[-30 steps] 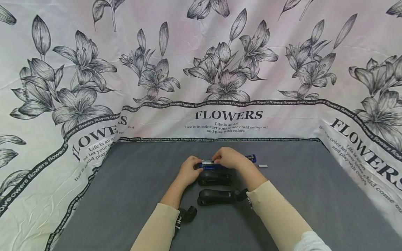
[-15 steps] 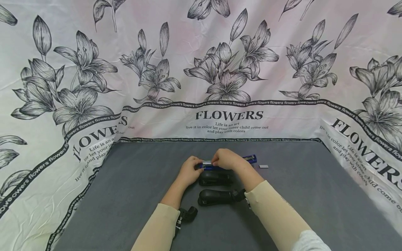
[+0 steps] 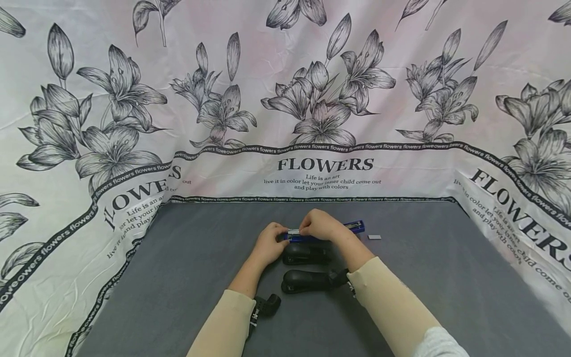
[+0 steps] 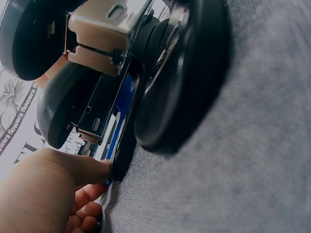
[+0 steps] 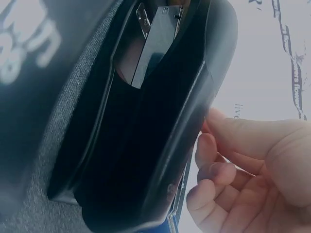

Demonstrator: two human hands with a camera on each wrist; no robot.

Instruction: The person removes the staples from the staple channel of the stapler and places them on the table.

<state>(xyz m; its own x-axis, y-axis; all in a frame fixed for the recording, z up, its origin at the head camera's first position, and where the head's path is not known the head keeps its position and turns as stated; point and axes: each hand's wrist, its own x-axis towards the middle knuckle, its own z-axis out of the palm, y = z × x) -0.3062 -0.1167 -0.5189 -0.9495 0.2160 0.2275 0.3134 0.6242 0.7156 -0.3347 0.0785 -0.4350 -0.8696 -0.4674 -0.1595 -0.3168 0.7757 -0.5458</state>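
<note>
A blue stapler [image 3: 355, 226] lies at the back of the table, swung open with its top laid back to the right. My left hand [image 3: 269, 244] grips its left end; in the left wrist view the thumb presses close by the blue base [image 4: 115, 138]. My right hand [image 3: 322, 225] is over the stapler's middle, thumb and forefinger pinching at a silvery strip of staples [image 3: 293, 231] along the stapler. The right wrist view shows the right hand's fingers [image 5: 214, 170] curled, their tips partly behind a black stapler [image 5: 141, 145].
Two black staplers lie in front of the blue one: one close to it [image 3: 305, 253], a second black stapler [image 3: 305, 281] nearer me. A small grey staple strip [image 3: 374, 237] lies to the right on the grey table [image 3: 178, 277]. Flower-printed cloth [image 3: 325, 173] walls the back and sides.
My right hand has shifted slightly left along the blue stapler. My left hand keeps its hold, and the staplers stay in place.
</note>
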